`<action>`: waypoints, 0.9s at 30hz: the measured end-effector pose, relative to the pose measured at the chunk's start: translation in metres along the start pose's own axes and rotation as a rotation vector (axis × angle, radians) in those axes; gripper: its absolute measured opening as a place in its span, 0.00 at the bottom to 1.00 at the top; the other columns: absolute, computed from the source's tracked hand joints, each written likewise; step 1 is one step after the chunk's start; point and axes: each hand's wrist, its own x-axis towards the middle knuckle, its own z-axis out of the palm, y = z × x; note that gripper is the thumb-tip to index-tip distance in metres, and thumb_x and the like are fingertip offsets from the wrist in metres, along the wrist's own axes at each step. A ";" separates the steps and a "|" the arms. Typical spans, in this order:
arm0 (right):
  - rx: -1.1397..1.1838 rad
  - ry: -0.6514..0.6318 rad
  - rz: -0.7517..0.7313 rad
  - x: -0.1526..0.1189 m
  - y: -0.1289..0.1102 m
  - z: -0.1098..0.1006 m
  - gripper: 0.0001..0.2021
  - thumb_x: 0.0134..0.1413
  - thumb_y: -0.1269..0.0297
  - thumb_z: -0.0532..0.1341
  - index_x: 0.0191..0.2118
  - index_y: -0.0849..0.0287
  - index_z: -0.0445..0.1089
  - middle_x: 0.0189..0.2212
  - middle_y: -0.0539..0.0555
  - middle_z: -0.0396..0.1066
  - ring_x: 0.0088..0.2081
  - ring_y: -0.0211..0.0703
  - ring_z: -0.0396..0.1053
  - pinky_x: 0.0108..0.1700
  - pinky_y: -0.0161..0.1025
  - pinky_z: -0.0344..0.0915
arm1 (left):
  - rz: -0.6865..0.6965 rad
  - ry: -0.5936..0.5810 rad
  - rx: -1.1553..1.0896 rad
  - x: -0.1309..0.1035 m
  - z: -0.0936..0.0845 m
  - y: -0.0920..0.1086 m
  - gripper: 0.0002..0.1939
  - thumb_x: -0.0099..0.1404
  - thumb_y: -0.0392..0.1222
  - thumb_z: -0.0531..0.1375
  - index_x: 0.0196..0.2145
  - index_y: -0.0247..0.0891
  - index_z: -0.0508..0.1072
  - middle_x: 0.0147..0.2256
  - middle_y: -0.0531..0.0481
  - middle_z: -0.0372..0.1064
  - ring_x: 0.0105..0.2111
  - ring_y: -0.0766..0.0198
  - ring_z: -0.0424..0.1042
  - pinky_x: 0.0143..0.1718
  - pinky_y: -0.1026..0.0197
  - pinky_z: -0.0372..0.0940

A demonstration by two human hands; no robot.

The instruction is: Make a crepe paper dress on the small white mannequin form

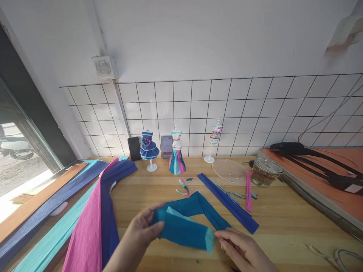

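Observation:
My left hand (147, 226) pinches the left end of a folded teal strip (184, 230) above the table. At the strip's right end, which shows a lighter turquoise edge, my right hand (239, 247) has its fingers pressed together; what they hold, if anything, is too small to tell. Behind, more of the teal material bends and runs down toward my right hand. A dark blue strip (228, 202) lies to the right, beside a short pink strip (248, 192) and thin turquoise strings (236, 194).
Long coloured sheets (87, 223) cover the left side. Small dress forms (177, 151) and phones (134, 148) stand by the tiled wall. A clear disc (229, 170) and glass jar (266, 173) are at the back right, near an orange case (320, 166).

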 end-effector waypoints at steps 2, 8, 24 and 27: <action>-0.207 0.053 -0.206 0.004 -0.005 0.000 0.12 0.61 0.61 0.51 0.41 0.53 0.71 0.39 0.56 0.73 0.41 0.46 0.70 0.44 0.39 0.67 | -0.012 0.101 -0.124 -0.003 -0.009 0.020 0.28 0.48 0.42 0.69 0.47 0.38 0.69 0.32 0.51 0.72 0.31 0.65 0.71 0.35 0.62 0.65; -0.620 0.139 -0.631 0.012 -0.005 0.015 0.13 0.63 0.68 0.49 0.44 0.54 0.69 0.38 0.53 0.74 0.41 0.44 0.70 0.41 0.38 0.69 | -0.109 0.022 -0.193 -0.012 -0.009 0.034 0.23 0.49 0.40 0.69 0.43 0.39 0.72 0.26 0.54 0.69 0.24 0.69 0.69 0.28 0.65 0.64; -0.231 0.287 -0.175 0.010 0.012 0.012 0.13 0.58 0.67 0.50 0.47 0.57 0.67 0.42 0.57 0.71 0.43 0.44 0.70 0.44 0.39 0.69 | -0.209 -0.345 -0.077 -0.014 -0.005 0.015 0.30 0.46 0.37 0.70 0.47 0.39 0.70 0.23 0.56 0.62 0.21 0.74 0.62 0.24 0.71 0.59; -0.124 0.323 -0.024 0.015 0.020 0.006 0.15 0.55 0.64 0.51 0.47 0.58 0.67 0.41 0.58 0.73 0.40 0.45 0.72 0.41 0.40 0.70 | -0.209 -0.361 -0.059 -0.015 -0.004 0.014 0.30 0.44 0.37 0.71 0.47 0.40 0.71 0.21 0.59 0.59 0.18 0.78 0.57 0.19 0.74 0.54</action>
